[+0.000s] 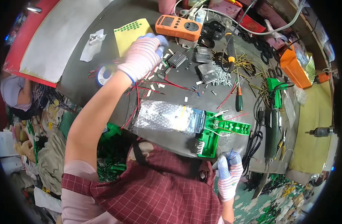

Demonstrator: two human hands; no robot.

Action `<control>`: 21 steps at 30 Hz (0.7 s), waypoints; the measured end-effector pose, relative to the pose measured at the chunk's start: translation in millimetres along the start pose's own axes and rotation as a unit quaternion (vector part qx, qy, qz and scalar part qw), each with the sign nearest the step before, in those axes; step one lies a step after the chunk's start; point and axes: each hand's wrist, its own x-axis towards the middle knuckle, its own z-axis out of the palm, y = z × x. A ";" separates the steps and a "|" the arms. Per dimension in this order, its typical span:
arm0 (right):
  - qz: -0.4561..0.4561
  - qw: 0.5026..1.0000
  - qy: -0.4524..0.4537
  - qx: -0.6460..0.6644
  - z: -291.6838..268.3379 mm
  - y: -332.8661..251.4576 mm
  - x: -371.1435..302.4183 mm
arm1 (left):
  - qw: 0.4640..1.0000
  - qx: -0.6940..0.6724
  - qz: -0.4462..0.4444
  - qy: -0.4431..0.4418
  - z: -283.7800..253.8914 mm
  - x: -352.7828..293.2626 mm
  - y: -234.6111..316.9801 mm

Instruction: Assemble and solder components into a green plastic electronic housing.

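Observation:
Both my hands wear striped knit gloves with blue fingertips. My left hand (143,54) reaches to the back of the table, beside a yellow sheet with green round stickers (132,31) and below an orange meter (178,27). Its fingers are curled; whatever is under them is hidden. At the front edge my right hand (229,173) has thumb and fingers together, just below a green plastic housing (207,147). A thin pale wire runs from the housing toward those fingers, but what they pinch is unclear. The housing lies open, with red and white wires inside, against a bubble-wrapped item (161,115).
Small white pieces, red and black wires, dark finned blocks (177,59) and loose screws (222,76) cover the middle. A screwdriver (239,99), a tape roll (103,75), an electric screwdriver (271,130) and an orange bin (295,67) stand around. Wire bundles hang below the table.

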 end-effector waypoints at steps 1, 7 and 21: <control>0.005 1.000 0.005 0.016 0.8 1.8 -1.4 | 0.998 0.015 0.067 0.013 2.7 4.1 0.4; -0.007 1.000 0.009 0.011 -10.2 6.2 -1.4 | 0.990 0.056 0.063 -0.111 1.0 24.3 -2.0; -0.155 0.985 0.028 -0.076 -12.3 -26.4 15.8 | 0.791 -0.599 -0.046 -0.119 -11.2 -172.3 140.6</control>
